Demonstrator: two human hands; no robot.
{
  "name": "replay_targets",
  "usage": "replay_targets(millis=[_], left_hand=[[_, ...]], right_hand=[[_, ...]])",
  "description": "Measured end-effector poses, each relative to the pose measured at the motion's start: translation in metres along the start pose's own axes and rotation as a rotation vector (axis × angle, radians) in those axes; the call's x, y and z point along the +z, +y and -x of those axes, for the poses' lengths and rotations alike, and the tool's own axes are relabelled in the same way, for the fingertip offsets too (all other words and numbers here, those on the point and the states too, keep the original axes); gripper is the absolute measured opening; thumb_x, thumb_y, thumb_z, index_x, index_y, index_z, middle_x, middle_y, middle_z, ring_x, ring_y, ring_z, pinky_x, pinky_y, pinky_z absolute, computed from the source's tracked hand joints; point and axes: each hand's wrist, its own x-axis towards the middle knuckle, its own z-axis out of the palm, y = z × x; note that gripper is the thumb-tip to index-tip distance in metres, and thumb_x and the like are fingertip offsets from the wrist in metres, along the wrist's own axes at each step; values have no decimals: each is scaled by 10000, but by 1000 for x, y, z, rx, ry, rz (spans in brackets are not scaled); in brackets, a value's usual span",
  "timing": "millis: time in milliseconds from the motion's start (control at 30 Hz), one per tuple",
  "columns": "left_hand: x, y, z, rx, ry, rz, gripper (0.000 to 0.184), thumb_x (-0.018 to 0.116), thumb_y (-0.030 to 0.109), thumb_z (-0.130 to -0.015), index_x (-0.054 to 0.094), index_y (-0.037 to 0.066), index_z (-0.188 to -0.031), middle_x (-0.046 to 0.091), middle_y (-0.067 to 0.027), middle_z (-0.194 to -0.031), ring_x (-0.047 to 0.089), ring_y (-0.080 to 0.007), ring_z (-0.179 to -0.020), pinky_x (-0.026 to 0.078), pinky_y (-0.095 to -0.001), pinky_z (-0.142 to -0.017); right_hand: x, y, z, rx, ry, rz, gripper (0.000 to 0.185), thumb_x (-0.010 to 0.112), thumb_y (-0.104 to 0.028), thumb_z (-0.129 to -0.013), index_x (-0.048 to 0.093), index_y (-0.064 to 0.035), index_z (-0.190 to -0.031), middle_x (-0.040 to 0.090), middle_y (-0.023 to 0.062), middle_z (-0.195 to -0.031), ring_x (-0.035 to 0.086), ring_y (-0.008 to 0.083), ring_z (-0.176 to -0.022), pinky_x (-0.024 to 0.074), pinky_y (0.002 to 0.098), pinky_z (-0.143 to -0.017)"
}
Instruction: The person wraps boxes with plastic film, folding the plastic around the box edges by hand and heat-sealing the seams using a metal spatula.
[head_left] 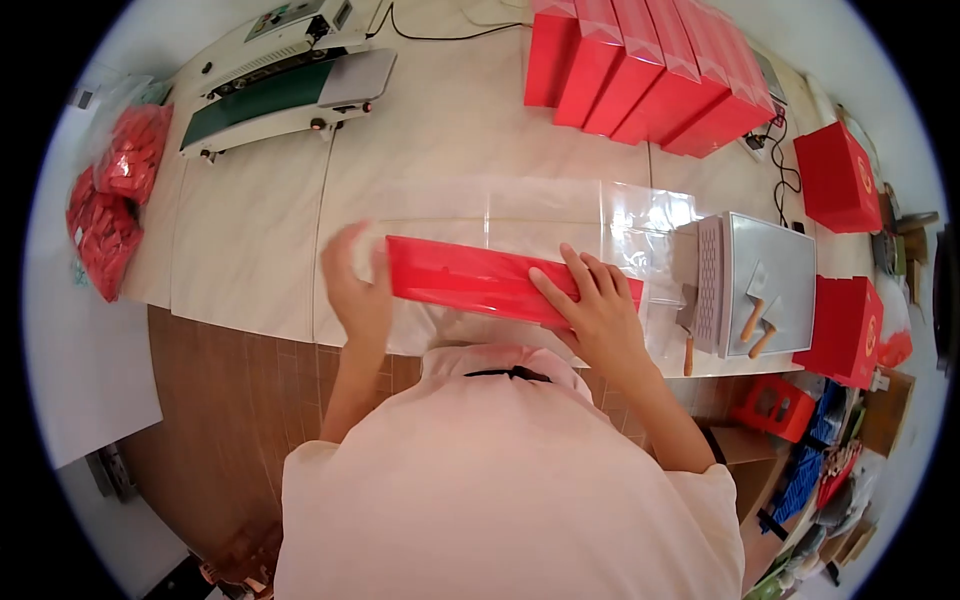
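Observation:
A long red box lies near the table's front edge, slightly tilted, with clear plastic film around and behind it. My right hand rests on the box's right part, its fingers spread over the top. At the box's left end is my left hand, blurred at the fingertips, with thumb and fingers apart and nothing seen between them.
A sealing machine stands at the back left. Several wrapped red boxes line the back right. Right of the film is a metal case with scrapers on top. Red bags hang at the far left.

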Motion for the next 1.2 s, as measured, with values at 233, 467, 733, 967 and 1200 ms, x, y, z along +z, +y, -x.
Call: replay_targets(millis=[233, 467, 733, 967, 1200], left_hand=[[-24, -37, -23, -966, -403, 551, 306, 652, 311, -915, 644, 5, -912, 663, -62, -906, 647, -170, -798, 512, -300, -743], [-22, -45, -24, -830, -501, 474, 271, 629, 272, -932, 599, 25, -827, 678, -99, -918, 660, -160, -795, 540, -285, -768], [-25, -37, -19, -889, -479, 689, 235, 548, 239, -980, 542, 11, -926, 657, -180, -1094, 674, -234, -948, 557, -321, -838], [-26, -36, -14, -856, -494, 691, 289, 523, 319, -993, 484, 45, -912, 638, -209, -1151, 655, -241, -999, 533, -335, -877], [-22, -52, -8, -858, -497, 722, 287, 527, 351, -990, 474, 74, -935, 640, -192, -1152, 652, -221, -980, 522, -332, -889]], right_hand=[[0, 1, -5, 11, 10, -34, 832, 812, -176, -630, 481, -235, -1390, 425, 160, -1400, 481, 342, -1158, 408, 465, -966], [3, -3, -1, 35, 11, -11, 796, 806, -232, -673, 476, -226, -1397, 380, 166, -1458, 435, 369, -1262, 369, 505, -1033], [15, -19, 9, 72, 91, -1, 687, 695, -110, -757, 467, -199, -1398, 403, 120, -1471, 426, 304, -1317, 349, 462, -1083], [21, -33, 18, 108, 157, 34, 609, 571, -66, -797, 461, -128, -1393, 408, 127, -1466, 408, 302, -1335, 322, 445, -1109], [27, -38, 26, 134, 166, -25, 668, 601, -88, -780, 422, -131, -1422, 381, 137, -1485, 356, 314, -1376, 275, 459, -1138]])
